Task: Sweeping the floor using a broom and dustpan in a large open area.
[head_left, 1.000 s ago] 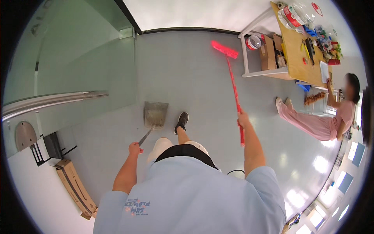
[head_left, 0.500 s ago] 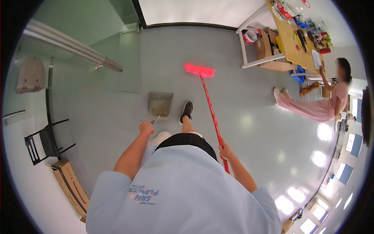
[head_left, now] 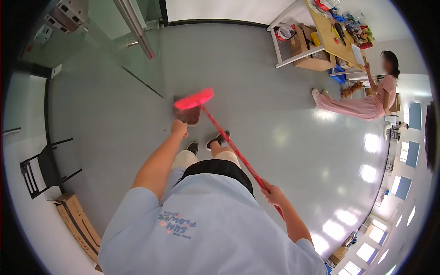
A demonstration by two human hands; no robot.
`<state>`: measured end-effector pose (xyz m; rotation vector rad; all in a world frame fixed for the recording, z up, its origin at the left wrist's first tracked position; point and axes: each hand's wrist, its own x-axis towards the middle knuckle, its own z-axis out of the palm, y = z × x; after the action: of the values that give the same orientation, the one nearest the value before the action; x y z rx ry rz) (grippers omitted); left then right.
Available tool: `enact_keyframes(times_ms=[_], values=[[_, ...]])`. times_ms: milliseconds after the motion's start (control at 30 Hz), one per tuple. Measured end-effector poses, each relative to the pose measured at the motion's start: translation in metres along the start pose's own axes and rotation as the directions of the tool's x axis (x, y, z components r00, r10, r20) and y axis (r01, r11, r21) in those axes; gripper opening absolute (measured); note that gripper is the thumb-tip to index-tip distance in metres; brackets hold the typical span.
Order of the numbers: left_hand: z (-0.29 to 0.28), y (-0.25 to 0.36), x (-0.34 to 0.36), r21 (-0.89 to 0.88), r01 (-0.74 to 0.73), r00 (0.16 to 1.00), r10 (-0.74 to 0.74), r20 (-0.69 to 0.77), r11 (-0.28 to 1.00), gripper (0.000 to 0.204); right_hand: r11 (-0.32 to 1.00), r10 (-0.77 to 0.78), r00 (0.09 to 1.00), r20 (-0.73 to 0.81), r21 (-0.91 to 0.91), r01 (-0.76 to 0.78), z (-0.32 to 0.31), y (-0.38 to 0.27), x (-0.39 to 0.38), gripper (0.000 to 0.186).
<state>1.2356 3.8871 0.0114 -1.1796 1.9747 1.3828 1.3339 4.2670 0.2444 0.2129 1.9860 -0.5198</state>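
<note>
A red broom head (head_left: 193, 98) is over the top of a grey dustpan (head_left: 187, 118) on the floor ahead of my feet. My right hand (head_left: 271, 192) grips the red broom handle (head_left: 236, 151) near its upper end, beside my right hip. My left hand (head_left: 179, 129) is closed on the dustpan handle, which is mostly hidden behind it. Both of my dark shoes show just below the dustpan.
A glass door (head_left: 117, 78) with a steel handle stands left; a black chair (head_left: 46, 168) and cardboard boxes (head_left: 78, 220) line the left wall. A cluttered wooden table (head_left: 339, 41) stands at upper right; a person in pink (head_left: 348, 105) stands beside it.
The broom head has swung down and leftward onto the dustpan, and my right hand has moved down. My left hand has moved up and rightward with the dustpan handle.
</note>
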Motion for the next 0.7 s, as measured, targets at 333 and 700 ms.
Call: enact_keyframes(times_ms=[333, 700], values=[[-0.034, -0.067, -0.045, 0.12, -0.041, 0.999, 0.036, 0.036, 0.992, 0.019, 0.939, -0.22, 0.825, -0.521, 0.116, 0.324, -0.093, 0.047, 0.192, 0.037], [-0.011, -0.138, -0.025, 0.549, -0.214, 0.967, 0.255, 0.003, 0.808, 0.014, 0.994, 0.048, 0.989, -0.141, 0.106, -0.033, 0.053, 0.048, 0.154, 0.073]])
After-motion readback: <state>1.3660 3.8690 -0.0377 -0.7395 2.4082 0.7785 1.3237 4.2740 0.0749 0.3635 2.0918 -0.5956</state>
